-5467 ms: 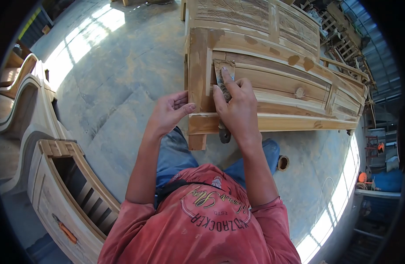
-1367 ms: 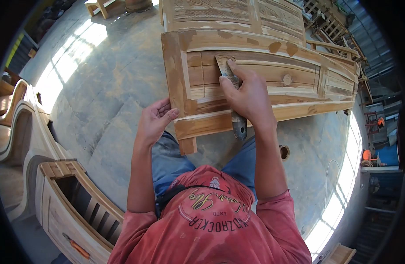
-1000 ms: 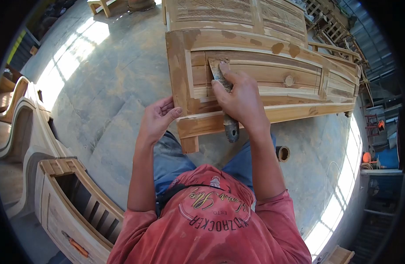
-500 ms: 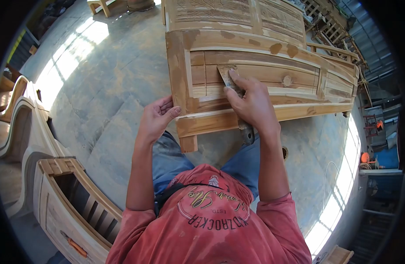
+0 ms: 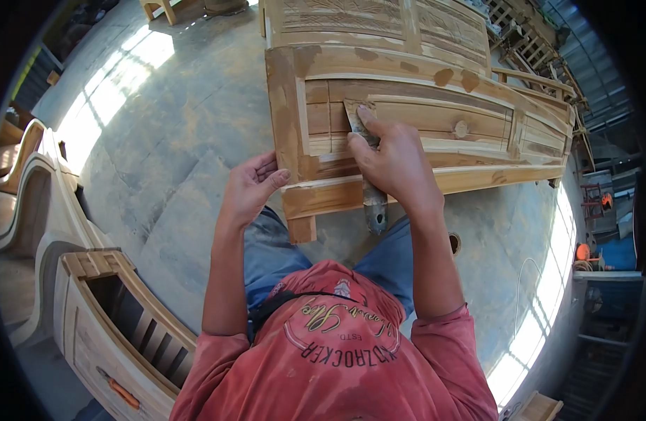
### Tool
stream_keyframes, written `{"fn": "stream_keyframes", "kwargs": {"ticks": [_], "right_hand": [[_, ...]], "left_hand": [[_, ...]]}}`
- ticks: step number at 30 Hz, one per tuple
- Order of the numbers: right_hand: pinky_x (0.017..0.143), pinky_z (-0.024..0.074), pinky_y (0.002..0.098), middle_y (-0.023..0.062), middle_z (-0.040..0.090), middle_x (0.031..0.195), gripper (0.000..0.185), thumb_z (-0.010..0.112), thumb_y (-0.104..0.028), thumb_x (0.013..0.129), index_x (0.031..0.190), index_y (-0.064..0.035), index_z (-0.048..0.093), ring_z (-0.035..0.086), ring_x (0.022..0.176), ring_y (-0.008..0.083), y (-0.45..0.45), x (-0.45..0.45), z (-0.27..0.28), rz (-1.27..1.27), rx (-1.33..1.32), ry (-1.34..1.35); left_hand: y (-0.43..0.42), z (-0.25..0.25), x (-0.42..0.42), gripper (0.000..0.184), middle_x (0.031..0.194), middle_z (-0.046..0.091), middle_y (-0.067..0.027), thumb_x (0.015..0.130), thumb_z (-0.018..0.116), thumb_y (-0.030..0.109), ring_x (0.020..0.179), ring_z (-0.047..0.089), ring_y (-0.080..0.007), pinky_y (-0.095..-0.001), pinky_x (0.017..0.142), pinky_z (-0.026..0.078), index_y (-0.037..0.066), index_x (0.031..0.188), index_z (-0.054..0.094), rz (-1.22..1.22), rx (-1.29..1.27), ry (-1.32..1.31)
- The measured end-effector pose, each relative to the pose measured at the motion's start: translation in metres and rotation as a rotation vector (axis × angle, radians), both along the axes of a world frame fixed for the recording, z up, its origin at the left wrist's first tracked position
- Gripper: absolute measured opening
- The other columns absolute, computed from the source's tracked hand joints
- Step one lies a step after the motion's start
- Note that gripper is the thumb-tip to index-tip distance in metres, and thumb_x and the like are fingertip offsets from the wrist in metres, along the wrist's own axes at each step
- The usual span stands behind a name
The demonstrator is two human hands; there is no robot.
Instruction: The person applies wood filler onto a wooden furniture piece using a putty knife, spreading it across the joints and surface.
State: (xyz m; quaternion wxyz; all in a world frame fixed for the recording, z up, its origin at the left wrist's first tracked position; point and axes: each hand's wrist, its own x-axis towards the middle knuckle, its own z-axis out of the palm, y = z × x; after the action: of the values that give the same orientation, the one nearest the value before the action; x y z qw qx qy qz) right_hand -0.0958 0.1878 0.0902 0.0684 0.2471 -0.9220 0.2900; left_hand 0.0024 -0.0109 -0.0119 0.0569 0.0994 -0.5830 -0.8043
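The right hand (image 5: pixel 398 165) grasps a scraper (image 5: pixel 356 121), its thumb and a fingertip set against the broad, smeared metal blade and its other fingers wrapped around the tool. The dark handle (image 5: pixel 376 214), with a hole near its end, sticks out below the palm toward the near side, crossing the near rail of a wooden panel (image 5: pixel 445 116). The blade points to the far side and lies over the recessed boards in the left part of that panel, angled slightly left; whether its edge presses on the wood cannot be told. The panel stretches from the middle of the scene to the right, with darker brown patches on its frame and a round pale mark on the boards right of the hand. The left hand (image 5: pixel 249 186) is at the panel's left edge near the near corner, thumb overlapping the front and fingers slightly bent at the side; how firmly it grips cannot be told. Just beyond the panel, on the far side, stands a carved panel (image 5: pixel 340 21). An open tin (image 5: pixel 455 243), partly hidden by the right forearm, is on the concrete floor (image 5: pixel 161 161). At the near left, orange-handled pliers (image 5: pixel 121 391) lie on a slatted wooden piece (image 5: pixel 156 319), with curved wooden parts (image 5: pixel 60 203) farther left. Red sleeves and blue jeans (image 5: pixel 274 245) show on the near side.
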Motion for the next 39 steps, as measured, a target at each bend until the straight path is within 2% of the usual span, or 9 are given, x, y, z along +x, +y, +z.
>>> {"fn": "stream_keyframes", "kwargs": {"ticks": [9, 13, 14, 18, 21, 24, 28, 33, 39], "right_hand": [[0.064, 0.0490, 0.0425, 0.0273, 0.063, 0.079, 0.048, 0.059, -0.020, 0.081, 0.121, 0.0068, 0.059, 0.059, 0.064, 0.0371, 0.005, 0.006, 0.016, 0.064, 0.059, -0.129], [0.059, 0.0474, 0.0355, 0.0204, 0.063, 0.078, 0.048, 0.062, -0.019, 0.083, 0.124, 0.0059, 0.057, 0.056, 0.061, 0.0265, 0.051, 0.013, -0.015, 0.005, -0.336, -0.256], [0.059, 0.0474, 0.0355, 0.0204, 0.063, 0.078, 0.048, 0.062, -0.019, 0.083, 0.124, 0.0059, 0.057, 0.056, 0.061, 0.0265, 0.060, 0.015, -0.020, 0.000, -0.342, -0.252], [0.056, 0.0442, 0.0314, 0.0127, 0.061, 0.078, 0.045, 0.062, -0.017, 0.085, 0.127, 0.0005, 0.058, 0.050, 0.058, 0.0187, 0.092, 0.026, -0.039, -0.089, -0.891, -0.625], [0.056, 0.0440, 0.0316, 0.0116, 0.060, 0.079, 0.043, 0.062, -0.015, 0.086, 0.126, -0.0015, 0.059, 0.049, 0.059, 0.0188, 0.101, 0.026, -0.042, -0.124, -0.834, -0.583], [0.056, 0.0438, 0.0318, 0.0104, 0.059, 0.080, 0.040, 0.062, -0.014, 0.087, 0.126, -0.0035, 0.060, 0.049, 0.059, 0.0188, 0.104, 0.023, -0.042, -0.158, -0.768, -0.525], [0.058, 0.0409, 0.0266, 0.0063, 0.056, 0.083, 0.041, 0.062, -0.014, 0.088, 0.128, -0.0038, 0.059, 0.048, 0.065, 0.0148, 0.100, 0.005, -0.043, -0.153, -0.278, 0.045], [0.061, 0.0422, 0.0285, 0.0085, 0.052, 0.082, 0.039, 0.062, -0.015, 0.088, 0.127, -0.0058, 0.060, 0.048, 0.065, 0.0178, 0.090, -0.009, -0.033, -0.123, -0.240, 0.138], [0.062, 0.0439, 0.0317, 0.0114, 0.052, 0.082, 0.039, 0.062, -0.016, 0.088, 0.126, -0.0058, 0.061, 0.049, 0.064, 0.0228, 0.068, -0.018, -0.029, -0.053, -0.179, 0.184]], "left_hand": [[-0.002, -0.007, -0.004, 0.050, 0.112, 0.064, -0.0182, 0.083, 0.068, -0.004, 0.096, 0.062, -0.0158, -0.0228, 0.084, 0.049, -0.013, 0.128, 0.050, -0.039, 0.013, 0.039], [-0.007, -0.003, -0.003, 0.050, 0.113, 0.064, -0.0187, 0.085, 0.069, 0.001, 0.096, 0.062, -0.0163, -0.0234, 0.084, 0.050, -0.013, 0.128, 0.050, 0.009, -0.068, 0.054], [-0.013, 0.000, -0.005, 0.049, 0.112, 0.065, -0.0188, 0.085, 0.070, 0.003, 0.096, 0.062, -0.0167, -0.0237, 0.084, 0.050, -0.012, 0.128, 0.050, 0.078, -0.152, 0.061], [-0.033, 0.054, -0.028, 0.043, 0.103, 0.068, -0.0147, 0.083, 0.075, 0.012, 0.090, 0.064, -0.0170, -0.0258, 0.083, 0.051, -0.006, 0.119, 0.059, 0.340, -0.547, 0.177], [-0.022, 0.122, -0.059, 0.036, 0.094, 0.071, -0.0080, 0.078, 0.078, 0.017, 0.086, 0.065, -0.0156, -0.0276, 0.080, 0.051, 0.001, 0.108, 0.068, 0.377, -1.016, 0.297], [-0.011, 0.164, -0.105, 0.040, 0.097, 0.071, -0.0061, 0.075, 0.081, 0.024, 0.086, 0.066, -0.0166, -0.0300, 0.078, 0.052, 0.005, 0.108, 0.069, 0.217, -1.320, 0.385], [-0.001, 0.185, -0.165, 0.040, 0.096, 0.069, -0.0055, 0.071, 0.084, 0.022, 0.084, 0.064, -0.0199, -0.0336, 0.079, 0.052, 0.009, 0.106, 0.068, -0.024, -1.642, 0.280], [0.014, 0.194, -0.195, 0.041, 0.094, 0.068, -0.0060, 0.065, 0.087, 0.020, 0.084, 0.063, -0.0224, -0.0351, 0.076, 0.051, 0.007, 0.097, 0.067, -0.199, -1.831, 0.129], [0.028, 0.205, -0.190, 0.038, 0.092, 0.066, -0.0063, 0.062, 0.088, 0.018, 0.082, 0.061, -0.0250, -0.0372, 0.074, 0.050, 0.006, 0.088, 0.063, -0.193, -1.874, 0.046]]}}
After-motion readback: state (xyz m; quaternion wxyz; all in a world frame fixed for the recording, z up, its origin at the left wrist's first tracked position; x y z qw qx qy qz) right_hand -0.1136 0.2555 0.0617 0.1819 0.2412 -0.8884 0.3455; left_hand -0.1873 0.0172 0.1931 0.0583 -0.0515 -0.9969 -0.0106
